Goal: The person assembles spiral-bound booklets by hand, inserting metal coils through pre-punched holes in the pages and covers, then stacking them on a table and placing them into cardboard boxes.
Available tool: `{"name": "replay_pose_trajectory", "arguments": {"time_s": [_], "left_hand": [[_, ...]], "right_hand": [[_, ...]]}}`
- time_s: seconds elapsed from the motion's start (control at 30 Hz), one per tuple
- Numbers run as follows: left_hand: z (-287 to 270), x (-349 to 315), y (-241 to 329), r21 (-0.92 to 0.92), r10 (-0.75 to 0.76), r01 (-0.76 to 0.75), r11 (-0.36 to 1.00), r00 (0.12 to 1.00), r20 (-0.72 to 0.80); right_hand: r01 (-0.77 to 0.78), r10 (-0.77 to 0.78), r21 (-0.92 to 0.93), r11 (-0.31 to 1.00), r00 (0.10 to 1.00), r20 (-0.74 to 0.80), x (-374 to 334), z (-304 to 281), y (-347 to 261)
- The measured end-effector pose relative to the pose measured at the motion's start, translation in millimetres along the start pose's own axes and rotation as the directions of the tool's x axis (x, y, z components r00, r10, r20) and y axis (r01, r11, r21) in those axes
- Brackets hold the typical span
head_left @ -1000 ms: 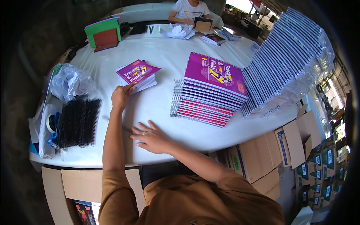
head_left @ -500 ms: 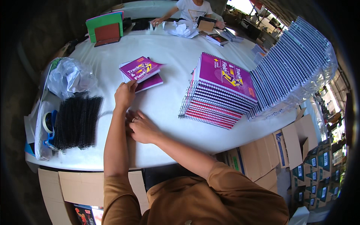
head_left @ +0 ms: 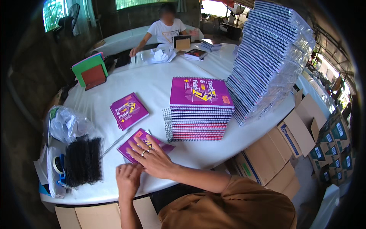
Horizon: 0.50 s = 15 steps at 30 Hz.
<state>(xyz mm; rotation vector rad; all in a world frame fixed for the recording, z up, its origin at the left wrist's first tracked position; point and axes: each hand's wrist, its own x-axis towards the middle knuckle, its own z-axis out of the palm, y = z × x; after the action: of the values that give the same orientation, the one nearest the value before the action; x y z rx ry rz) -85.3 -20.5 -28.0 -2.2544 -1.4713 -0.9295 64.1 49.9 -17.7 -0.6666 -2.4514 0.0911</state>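
Note:
A purple booklet with unbound sheets or covers fanned beside it lies near the table's front edge. Spread flat over it is my right hand, rings on its fingers, holding nothing. My left hand is at the booklet's near left edge with its fingers curled together; what they pinch, if anything, is hidden. Just beyond lies a small pile of purple booklets. A loose dark coil stretches between that pile and a bundle of black binding coils on the left.
Spiral-bound purple notebooks are stacked at right, before a tall leaning stack of notebooks. Left are a plastic bag and a tape roll. A person sits across the table. Cardboard boxes stand at right.
My view has tilted up. A booklet has come from the small pile toward me with my left hand. My right hand has moved from the bare tabletop onto that booklet, fingers spread.

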Motion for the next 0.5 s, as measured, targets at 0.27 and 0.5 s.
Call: {"name": "replay_pose_trajectory", "arguments": {"time_s": [0.27,0.5], "left_hand": [[15.8,-11.7,15.0,-0.623,-0.688,0.4,0.672,0.649,-0.325],[58.5,-22.5,27.6,-0.902,-0.719,0.428,0.064,0.646,0.255]], "right_hand": [[0.037,0.243,0.635,0.771,0.906,-0.347,-18.3,-29.1,26.9],[-0.223,0.584,0.915,0.337,0.811,-0.017,-84.8,-49.1,52.3]]}}
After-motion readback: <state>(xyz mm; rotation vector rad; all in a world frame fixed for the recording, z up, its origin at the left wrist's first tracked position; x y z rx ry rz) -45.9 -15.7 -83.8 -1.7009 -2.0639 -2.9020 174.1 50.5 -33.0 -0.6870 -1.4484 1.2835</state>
